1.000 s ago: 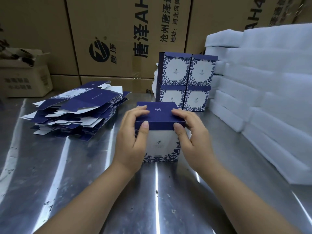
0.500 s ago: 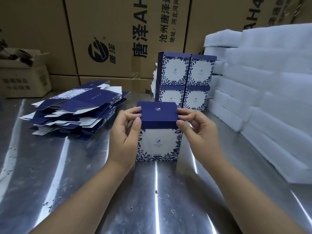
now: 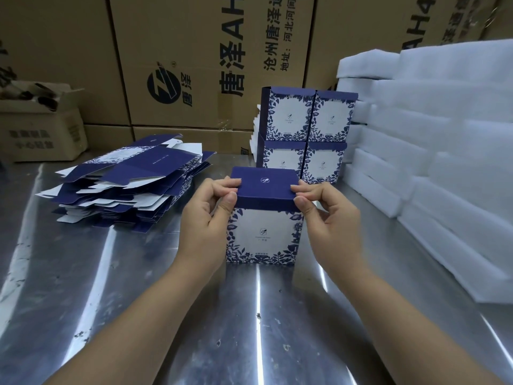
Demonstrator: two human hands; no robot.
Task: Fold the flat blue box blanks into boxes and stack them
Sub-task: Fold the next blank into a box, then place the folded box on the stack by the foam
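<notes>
Our left hand [image 3: 205, 218] and right hand [image 3: 324, 215] have drawn outward, each now pinching a lid edge of the blue-and-white floral cardboard box [image 3: 262, 234]; we advise even pressure.

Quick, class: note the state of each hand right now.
Left hand: closed, pinching the folded box at its lid's left edge.
Right hand: closed, pinching the same box at its lid's right edge.
</notes>
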